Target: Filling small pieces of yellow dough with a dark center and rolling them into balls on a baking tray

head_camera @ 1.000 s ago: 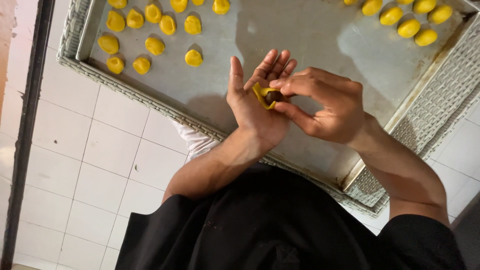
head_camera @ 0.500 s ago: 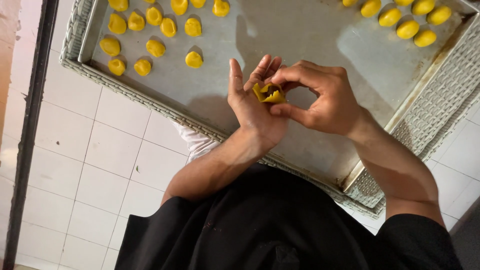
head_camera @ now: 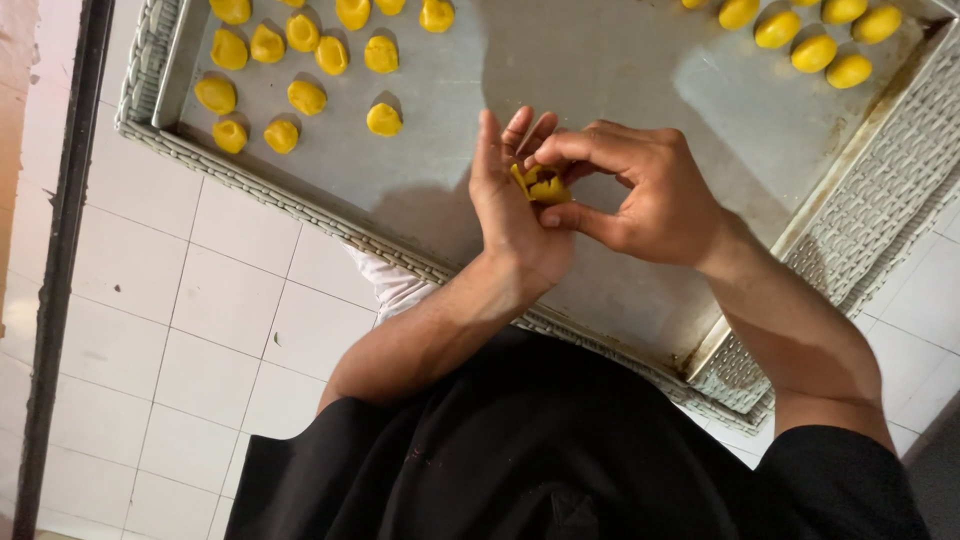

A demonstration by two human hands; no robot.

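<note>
Bare tray (head_camera: 600,90) middle between two yellow dough piece (head_camera: 384,119) clusters.

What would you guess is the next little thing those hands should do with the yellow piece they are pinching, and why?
Probably keep pinching it closed. The yellow dough piece lies on the left hand with its edges open and ragged, while the right hand grips it with fingertips. The shaped pieces on the metal tray look smooth and rounded, so this one seems unfinished.
</note>
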